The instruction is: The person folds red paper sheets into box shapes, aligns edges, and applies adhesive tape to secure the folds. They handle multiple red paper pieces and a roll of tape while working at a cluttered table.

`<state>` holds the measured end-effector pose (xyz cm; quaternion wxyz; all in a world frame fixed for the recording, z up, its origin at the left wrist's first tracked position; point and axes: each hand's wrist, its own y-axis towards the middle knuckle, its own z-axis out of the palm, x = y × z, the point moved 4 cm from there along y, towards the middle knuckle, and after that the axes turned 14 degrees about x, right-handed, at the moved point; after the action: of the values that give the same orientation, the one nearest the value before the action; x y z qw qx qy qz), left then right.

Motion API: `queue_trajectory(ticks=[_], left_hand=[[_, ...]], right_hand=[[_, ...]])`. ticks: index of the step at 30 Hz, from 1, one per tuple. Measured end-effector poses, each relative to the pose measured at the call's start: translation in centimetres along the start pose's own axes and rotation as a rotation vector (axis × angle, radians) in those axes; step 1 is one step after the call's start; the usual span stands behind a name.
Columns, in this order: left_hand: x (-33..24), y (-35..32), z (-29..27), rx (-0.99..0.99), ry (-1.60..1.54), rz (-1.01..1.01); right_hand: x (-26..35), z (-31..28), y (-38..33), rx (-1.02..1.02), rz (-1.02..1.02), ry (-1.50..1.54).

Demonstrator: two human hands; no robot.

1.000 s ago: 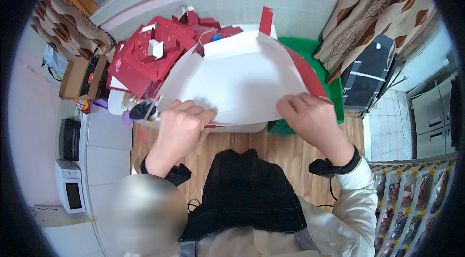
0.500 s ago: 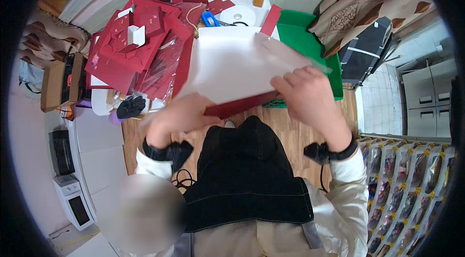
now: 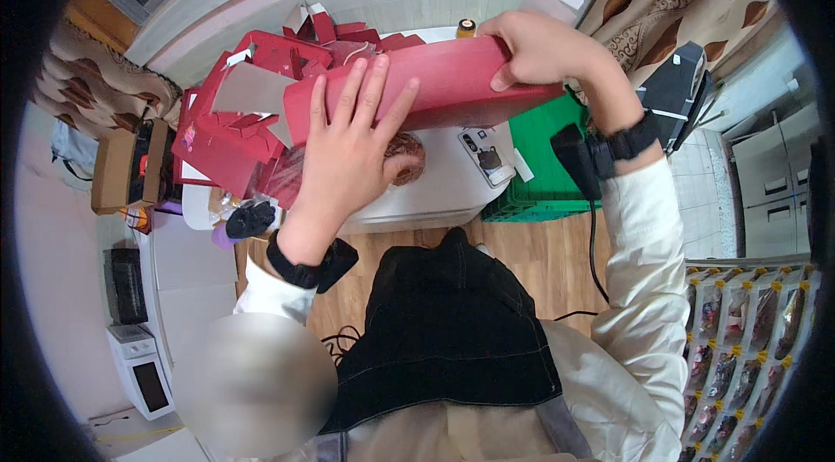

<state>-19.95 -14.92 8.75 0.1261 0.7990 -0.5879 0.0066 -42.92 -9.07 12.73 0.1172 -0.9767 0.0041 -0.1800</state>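
A red cardboard box (image 3: 444, 83) is tilted up over the table, its red outer side facing me and flaps sticking out at both ends. My right hand (image 3: 539, 49) grips its far right end, thumb on the red face and fingers behind the edge. My left hand (image 3: 348, 131) lies against the left part of the red face with its fingers spread. Below the box, a smartphone (image 3: 487, 157) lies on the white table (image 3: 409, 217). Close to my left thumb is a round brownish thing in clear wrap (image 3: 409, 156), partly hidden.
Red cardboard pieces (image 3: 235, 144) are heaped on the table's left. A small amber jar (image 3: 466, 28) stands at the back. Right of the table is a green crate (image 3: 548, 149). A black glove (image 3: 250, 218) lies at the left edge. Clear drawers (image 3: 739, 358) stand at the right.
The box has turned from its white inside facing up to its red side facing me, and moved farther away. My left hand went from its near edge to spread on its face.
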Motion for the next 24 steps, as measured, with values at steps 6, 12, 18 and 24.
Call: queue_trajectory(ticks=[6,12,18,24], left_hand=[[1.5,4.2,1.9,0.013,0.260,0.023],[2.2,9.0,1.6,0.023,0.269,0.006],[3.5,11.3,1.8,-0.018,0.255,0.033],[4.1,12.4,2.4,0.075,0.163,-0.019]], right_hand=[[-4.1,-0.3,2.1,0.190,-0.053,0.377],[-7.1,-2.5,1.8,-0.236,0.060,0.021],[-3.2,1.5,1.6,-0.557,-0.040,-0.505],[-3.3,3.8,4.0,-0.640,0.161,-0.649]])
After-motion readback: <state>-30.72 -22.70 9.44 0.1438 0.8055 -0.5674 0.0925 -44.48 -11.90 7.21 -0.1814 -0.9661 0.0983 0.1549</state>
